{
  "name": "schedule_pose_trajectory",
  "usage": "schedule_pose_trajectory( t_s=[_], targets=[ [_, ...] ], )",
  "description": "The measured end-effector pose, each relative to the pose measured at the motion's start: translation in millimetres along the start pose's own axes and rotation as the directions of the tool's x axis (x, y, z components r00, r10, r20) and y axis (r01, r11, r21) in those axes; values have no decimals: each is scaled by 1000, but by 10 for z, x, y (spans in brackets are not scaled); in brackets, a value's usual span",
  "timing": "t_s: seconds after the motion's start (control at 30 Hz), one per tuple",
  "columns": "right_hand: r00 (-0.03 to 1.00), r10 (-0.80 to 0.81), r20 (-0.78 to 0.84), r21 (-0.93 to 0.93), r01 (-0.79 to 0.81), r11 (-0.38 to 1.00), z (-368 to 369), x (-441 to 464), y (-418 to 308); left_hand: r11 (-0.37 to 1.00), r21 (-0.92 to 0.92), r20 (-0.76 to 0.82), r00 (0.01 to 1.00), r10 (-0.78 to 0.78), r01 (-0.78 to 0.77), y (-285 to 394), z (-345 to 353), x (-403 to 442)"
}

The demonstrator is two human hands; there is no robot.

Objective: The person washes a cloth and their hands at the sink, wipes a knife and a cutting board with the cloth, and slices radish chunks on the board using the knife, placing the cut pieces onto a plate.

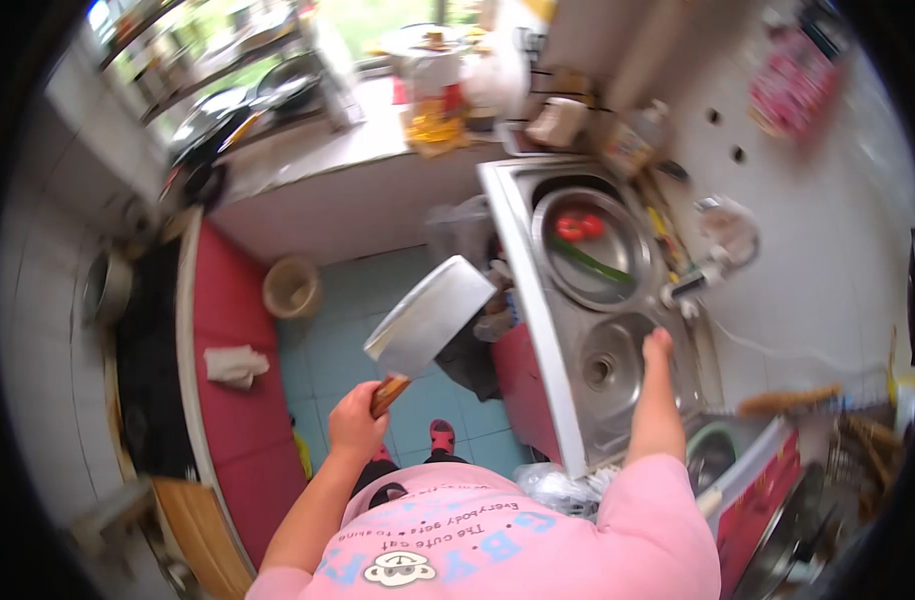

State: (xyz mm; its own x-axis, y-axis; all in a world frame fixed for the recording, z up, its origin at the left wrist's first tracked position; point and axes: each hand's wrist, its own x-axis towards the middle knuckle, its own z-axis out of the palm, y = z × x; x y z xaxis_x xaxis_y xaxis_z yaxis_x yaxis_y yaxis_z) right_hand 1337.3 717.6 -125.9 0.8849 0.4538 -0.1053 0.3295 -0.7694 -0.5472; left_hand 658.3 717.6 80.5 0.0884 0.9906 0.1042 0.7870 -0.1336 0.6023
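My left hand [357, 425] is wrapped round the wooden handle of a cleaver [432, 318], whose broad metal blade points up and away over the floor. My right hand [658, 346] reaches over the small sink basin [617, 385], close to the tap [685, 300]; its fingers are blurred and mostly hidden, so I cannot tell whether it touches the tap. Beyond it, a round metal bowl [544, 262] in the larger basin holds red tomatoes [580, 227] and a long green vegetable [592, 262].
To the left stands a red-fronted counter with a dark stovetop [157, 350] and a white cloth [235, 366]. A bucket [291, 288] is on the tiled floor. Bottles of yellow oil [435, 125] and pans [212, 125] line the window ledge. A plastic bag [557, 490] lies below the sink.
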Motion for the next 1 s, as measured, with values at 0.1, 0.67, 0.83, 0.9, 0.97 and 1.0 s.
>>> schedule_pose_trajectory(
  t_s=[0.1, 0.67, 0.83, 0.9, 0.97, 1.0],
  targets=[
    [984, -123, 130, -200, 148, 968, 101, -450, -29, 997, 22, -17, 998, -68, 69, -236, -136, -173],
    [-496, -446, 745, 471, -82, 878, 629, -7711, -2657, 890, -206, -421, 784, -456, 407, -1736, -1644, -2812],
    [-608, -317, 728, 323, -103, 941, 392, -9813, -2165, 866, -189, -560, 673, -483, 463, -2195, -2197, -4199],
    [-654, -301, 693, 301, -117, 946, 274, -10347, -1995, 812, -243, -564, 604, -563, 530, -2314, -2338, -4690],
    [-700, -268, 662, 305, -76, 949, 343, -10732, -1810, 786, -324, -510, 603, -614, 527, -2318, -2610, -5146],
    [-704, -257, 663, 300, -65, 952, 367, -10910, -1758, 779, -338, -567, 546, -616, 528, -2372, -2652, -5350]
  ],
)
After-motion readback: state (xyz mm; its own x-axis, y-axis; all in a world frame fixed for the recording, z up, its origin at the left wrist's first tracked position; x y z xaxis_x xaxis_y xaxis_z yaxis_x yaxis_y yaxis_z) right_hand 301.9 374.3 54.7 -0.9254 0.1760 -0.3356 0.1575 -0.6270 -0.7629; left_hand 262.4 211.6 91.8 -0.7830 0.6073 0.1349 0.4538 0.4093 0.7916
